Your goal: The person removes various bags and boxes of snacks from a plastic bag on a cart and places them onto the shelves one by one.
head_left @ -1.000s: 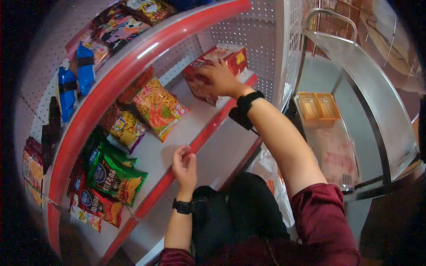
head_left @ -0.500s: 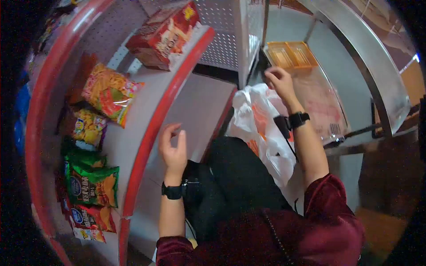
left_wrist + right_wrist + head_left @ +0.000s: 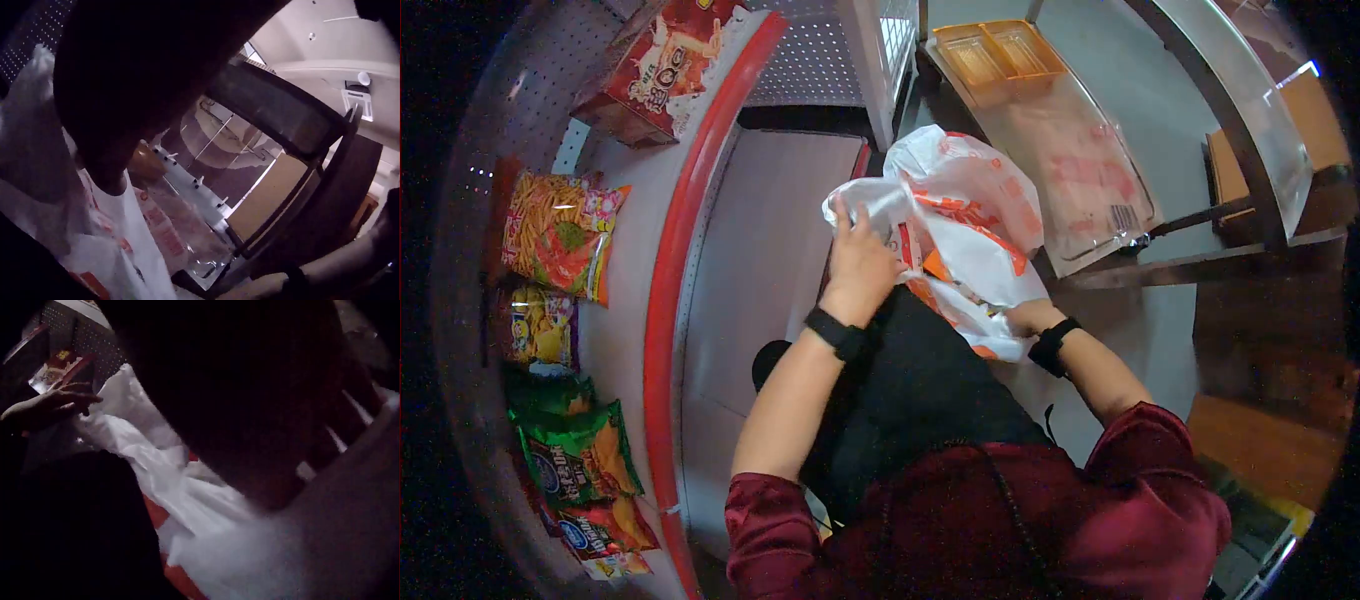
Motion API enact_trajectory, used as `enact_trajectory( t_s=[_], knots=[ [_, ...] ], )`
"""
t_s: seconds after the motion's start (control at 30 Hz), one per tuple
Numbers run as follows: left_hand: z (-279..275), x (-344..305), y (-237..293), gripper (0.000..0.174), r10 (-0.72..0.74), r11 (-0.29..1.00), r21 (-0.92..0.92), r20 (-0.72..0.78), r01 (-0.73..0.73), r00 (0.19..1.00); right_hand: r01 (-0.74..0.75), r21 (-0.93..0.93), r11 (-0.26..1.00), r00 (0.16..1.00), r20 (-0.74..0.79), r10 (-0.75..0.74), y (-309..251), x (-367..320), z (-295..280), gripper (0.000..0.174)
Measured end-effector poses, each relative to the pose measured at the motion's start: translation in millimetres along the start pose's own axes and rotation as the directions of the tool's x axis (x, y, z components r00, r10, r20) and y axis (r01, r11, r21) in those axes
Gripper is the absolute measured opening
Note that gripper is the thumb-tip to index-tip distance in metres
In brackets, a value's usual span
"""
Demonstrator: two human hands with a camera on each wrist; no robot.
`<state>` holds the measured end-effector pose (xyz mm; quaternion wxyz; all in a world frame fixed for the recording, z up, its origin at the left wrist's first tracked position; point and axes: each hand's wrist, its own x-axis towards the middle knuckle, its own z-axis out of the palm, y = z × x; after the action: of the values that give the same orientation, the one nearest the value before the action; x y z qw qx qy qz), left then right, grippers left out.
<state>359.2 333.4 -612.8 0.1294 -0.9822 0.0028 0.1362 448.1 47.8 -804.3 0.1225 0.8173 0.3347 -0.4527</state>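
Observation:
A white plastic bag (image 3: 985, 215) with orange-red print stands upright at the person's knees, its mouth spread. Red and orange packaging (image 3: 915, 250) shows inside. My left hand (image 3: 863, 265) is at the bag's left edge, fingers mostly straight and touching the film; the right wrist view shows this hand (image 3: 53, 407) from the side. At the near right rim is my right hand (image 3: 1030, 315), its fingers reaching into the mouth. White film shows between those fingers in the right wrist view, but the fingertips are hidden, and I cannot tell whether they grip anything.
Left of me, a red-edged shelf (image 3: 662, 330) bears a red snack box (image 3: 665, 75), a noodle-snack bag (image 3: 560, 235) and green chip bags (image 3: 580, 450). A metal cart (image 3: 1145, 265) on the right carries an orange divided tray (image 3: 1000, 60) and a clear package (image 3: 1090, 180).
My right hand has left the red box on the shelf and come down to the plastic bag. My left hand has moved right from the shelf edge to the bag. The view has swung right.

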Motion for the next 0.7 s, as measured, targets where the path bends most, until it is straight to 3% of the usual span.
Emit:
enact_trajectory(
  t_s=[0.1,0.13,0.17,0.2,0.27,0.33,0.4,0.47,0.53,0.6,0.63,0.67,0.7],
  knots=[
    [13,-20,-15,0.019,0.011,0.997,-0.071,-0.089,-0.017,0.996,-0.038,-0.091,0.995,0.993,-0.111,0.028,30,-6,1,0.029],
    [16,-23,-17,0.019,0.021,0.995,-0.097,-0.11,-0.032,0.994,-0.156,-0.049,0.987,0.97,-0.194,0.143,30,-14,-13,0.028],
    [8,-27,-18,0.015,0.018,0.995,-0.102,0.012,-0.017,1.0,-0.267,0.002,0.964,0.928,-0.27,0.258,25,-24,-29,0.026],
    [2,-31,-19,0.015,0.021,0.995,-0.101,0.014,-0.019,1.0,-0.267,0.004,0.964,0.928,-0.268,0.258,17,-33,-44,0.026],
    [-7,-40,-17,0.014,0.067,0.989,-0.132,-0.052,-0.073,0.996,-0.139,0.019,0.99,0.868,-0.48,0.13,-9,-43,-69,0.019],
    [-7,-45,-13,0.014,0.067,0.987,-0.138,-0.086,-0.078,0.994,-0.081,0.183,0.98,0.854,-0.494,0.163,-40,-37,-84,0.02],
    [-8,-49,-10,0.015,0.062,0.986,-0.144,-0.121,-0.079,0.991,0.241,0.212,0.947,0.798,-0.599,-0.069,-61,-20,-68,0.019],
    [-11,-53,-8,0.013,0.084,0.975,-0.191,-0.142,-0.11,0.986,0.667,0.136,0.733,0.635,-0.618,-0.463,-71,-15,-42,0.021],
    [-18,-57,-7,0.012,0.076,0.972,-0.207,-0.163,-0.109,0.984,0.568,0.198,0.799,0.817,-0.25,-0.519,-77,-32,-29,0.025],
    [-22,-61,-6,0.011,0.068,0.968,-0.224,-0.182,-0.109,0.981,0.617,0.121,0.777,0.786,-0.075,-0.613,-60,-36,-5,0.036],
    [-23,-62,-6,0.012,0.064,0.965,-0.237,-0.204,-0.113,0.977,0.617,0.121,0.777,0.786,-0.072,-0.614,-46,-39,13,0.036],
    [-23,-63,-5,0.013,0.06,0.962,-0.247,-0.225,-0.117,0.972,0.372,0.38,0.847,0.915,0.004,-0.403,-30,-42,33,0.035],
    [-22,-65,-3,0.013,0.061,0.962,-0.248,-0.223,-0.117,0.973,0.227,0.493,0.84,0.951,0.074,-0.3,-25,-43,38,0.034]
  ],
)
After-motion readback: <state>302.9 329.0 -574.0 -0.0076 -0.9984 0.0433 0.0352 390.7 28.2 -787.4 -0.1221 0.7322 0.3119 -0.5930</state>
